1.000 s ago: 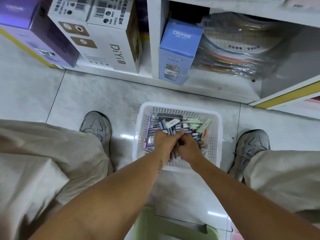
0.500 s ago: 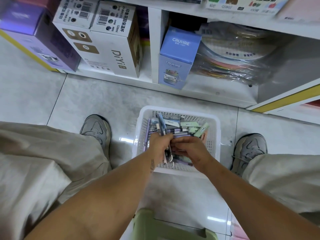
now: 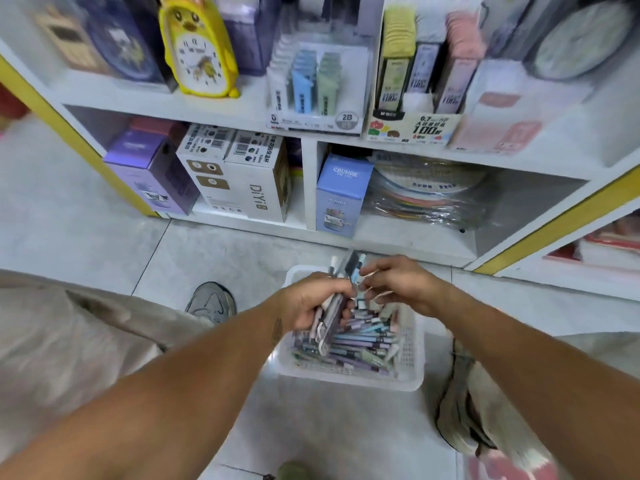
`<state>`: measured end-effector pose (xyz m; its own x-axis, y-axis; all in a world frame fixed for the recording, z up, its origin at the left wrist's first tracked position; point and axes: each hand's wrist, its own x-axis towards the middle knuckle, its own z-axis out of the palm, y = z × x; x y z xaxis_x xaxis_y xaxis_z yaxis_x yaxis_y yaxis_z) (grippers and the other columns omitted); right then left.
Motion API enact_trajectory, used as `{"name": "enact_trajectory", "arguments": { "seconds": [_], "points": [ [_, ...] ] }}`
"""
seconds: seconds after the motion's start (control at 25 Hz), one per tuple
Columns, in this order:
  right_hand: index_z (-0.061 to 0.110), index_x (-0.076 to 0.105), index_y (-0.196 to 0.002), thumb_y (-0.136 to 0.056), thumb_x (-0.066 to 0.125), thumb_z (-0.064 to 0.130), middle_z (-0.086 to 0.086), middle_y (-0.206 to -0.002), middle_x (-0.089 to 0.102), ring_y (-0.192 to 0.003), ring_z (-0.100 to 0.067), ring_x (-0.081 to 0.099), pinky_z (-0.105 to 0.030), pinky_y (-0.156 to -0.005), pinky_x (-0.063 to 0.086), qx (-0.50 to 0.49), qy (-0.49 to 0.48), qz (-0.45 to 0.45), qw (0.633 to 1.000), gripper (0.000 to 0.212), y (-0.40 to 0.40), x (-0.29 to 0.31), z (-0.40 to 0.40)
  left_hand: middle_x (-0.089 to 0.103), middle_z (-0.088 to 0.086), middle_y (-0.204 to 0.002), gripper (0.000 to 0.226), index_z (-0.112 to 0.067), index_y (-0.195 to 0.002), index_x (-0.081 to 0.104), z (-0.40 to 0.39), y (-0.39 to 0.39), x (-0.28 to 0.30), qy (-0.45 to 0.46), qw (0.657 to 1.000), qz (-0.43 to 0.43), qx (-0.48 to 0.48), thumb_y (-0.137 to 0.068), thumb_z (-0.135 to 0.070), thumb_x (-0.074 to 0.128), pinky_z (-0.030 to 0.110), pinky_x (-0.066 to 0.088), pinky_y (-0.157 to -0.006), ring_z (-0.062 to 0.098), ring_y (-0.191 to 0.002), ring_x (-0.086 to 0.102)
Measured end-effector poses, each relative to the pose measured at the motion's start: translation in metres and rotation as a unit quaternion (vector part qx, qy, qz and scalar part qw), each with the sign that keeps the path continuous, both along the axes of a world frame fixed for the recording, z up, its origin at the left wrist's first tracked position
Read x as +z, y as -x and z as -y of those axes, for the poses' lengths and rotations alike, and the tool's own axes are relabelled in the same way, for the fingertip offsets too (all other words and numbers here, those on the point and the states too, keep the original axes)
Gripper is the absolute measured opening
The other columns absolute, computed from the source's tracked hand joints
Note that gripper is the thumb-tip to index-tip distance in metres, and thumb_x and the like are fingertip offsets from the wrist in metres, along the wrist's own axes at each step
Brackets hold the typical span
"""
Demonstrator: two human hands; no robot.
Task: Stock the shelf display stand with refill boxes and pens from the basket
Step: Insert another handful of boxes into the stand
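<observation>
A white plastic mesh basket [image 3: 414, 344] is set on the pale tiled floor [image 3: 214, 251] in front of the white shelf unit [image 3: 308, 188], between the person's two grey shoes. It is filled with a loose heap of pens [image 3: 360, 344] in purple, blue, pale green and white, most of them lying roughly crosswise. A bundle of pens [image 3: 332, 315] is gripped in the left hand [image 3: 311, 303], whose fingers are curled round the barrels; the bundle is held tilted above the basket, with its upper ends rising past the knuckles and its lower ends pointing down toward the heap. The right hand [image 3: 398, 284] is held just beside the left one, over the far edge of the basket, with its fingers bent toward the upper ends of the bundle; motion blur hides whether anything is pinched there, so its grasp cannot be told. Both forearms are stretched forward from the lower corners of the view. On the shelf above, a display stand of 2B refill boxes [image 3: 313, 86] is seen beside a second stand of taller boxes [image 3: 412, 88].
</observation>
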<state>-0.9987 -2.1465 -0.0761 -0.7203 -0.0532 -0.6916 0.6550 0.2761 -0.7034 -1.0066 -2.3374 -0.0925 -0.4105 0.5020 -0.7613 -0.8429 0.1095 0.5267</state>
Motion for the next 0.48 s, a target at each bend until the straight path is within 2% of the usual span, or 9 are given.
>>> {"name": "enact_trajectory", "arguments": {
  "seconds": [0.12, 0.2, 0.28, 0.36, 0.48],
  "points": [
    [0.009, 0.071, -0.093, -0.088, 0.064, -0.002, -0.013, -0.089, 0.074, -0.074, -0.019, 0.069, -0.024, -0.059, 0.051, 0.012, 0.059, -0.057, 0.997, 0.013, 0.01, 0.065, -0.009, 0.056, 0.008, -0.069, 0.015, -0.004, -0.077, 0.071, -0.005, 0.016, 0.06, -0.09, 0.995, -0.012, -0.049, -0.084, -0.009, 0.058, 0.026, 0.047, -0.053, 0.016, -0.054, 0.052],
    [0.01, 0.072, -0.09, -0.088, 0.066, 0.0, -0.014, -0.087, 0.074, -0.074, -0.019, 0.07, -0.023, -0.061, 0.052, -0.022, 0.117, -0.092, 0.989, 0.012, 0.013, 0.11, -0.019, 0.054, 0.007, -0.07, 0.019, -0.005, -0.082, 0.072, -0.009, 0.027, 0.104, -0.126, 0.988, -0.034, -0.079, -0.085, -0.012, 0.055, 0.024, 0.046, -0.055, 0.015, -0.054, 0.05],
    [0.006, 0.071, -0.093, -0.091, 0.068, 0.008, -0.017, -0.082, 0.073, -0.071, -0.019, 0.071, -0.022, -0.061, 0.053, -0.066, 0.178, -0.114, 0.975, 0.004, 0.014, 0.15, -0.024, 0.054, 0.006, -0.07, 0.016, -0.005, -0.093, 0.065, -0.011, 0.034, 0.147, -0.142, 0.983, -0.065, -0.097, -0.083, -0.014, 0.056, 0.025, 0.047, -0.055, 0.015, -0.055, 0.051],
    [0.002, 0.07, -0.095, -0.093, 0.067, 0.012, -0.015, -0.077, 0.072, -0.064, -0.017, 0.068, -0.021, -0.056, 0.055, -0.124, 0.219, -0.143, 0.957, 0.011, 0.017, 0.188, -0.027, 0.054, 0.006, -0.069, 0.02, -0.005, -0.097, 0.06, -0.016, 0.04, 0.19, -0.144, 0.977, -0.102, -0.118, -0.08, -0.015, 0.057, 0.026, 0.047, -0.054, 0.015, -0.055, 0.051],
    [-0.003, 0.067, -0.101, -0.094, 0.064, 0.007, -0.013, -0.073, 0.071, -0.054, -0.013, 0.064, -0.019, -0.047, 0.051, -0.184, 0.216, -0.2, 0.938, 0.012, 0.027, 0.234, -0.026, 0.053, 0.007, -0.07, 0.024, -0.004, -0.101, 0.06, -0.023, 0.047, 0.245, -0.153, 0.969, -0.143, -0.128, -0.079, -0.015, 0.058, 0.026, 0.045, -0.054, 0.015, -0.056, 0.049]
  ]
}}
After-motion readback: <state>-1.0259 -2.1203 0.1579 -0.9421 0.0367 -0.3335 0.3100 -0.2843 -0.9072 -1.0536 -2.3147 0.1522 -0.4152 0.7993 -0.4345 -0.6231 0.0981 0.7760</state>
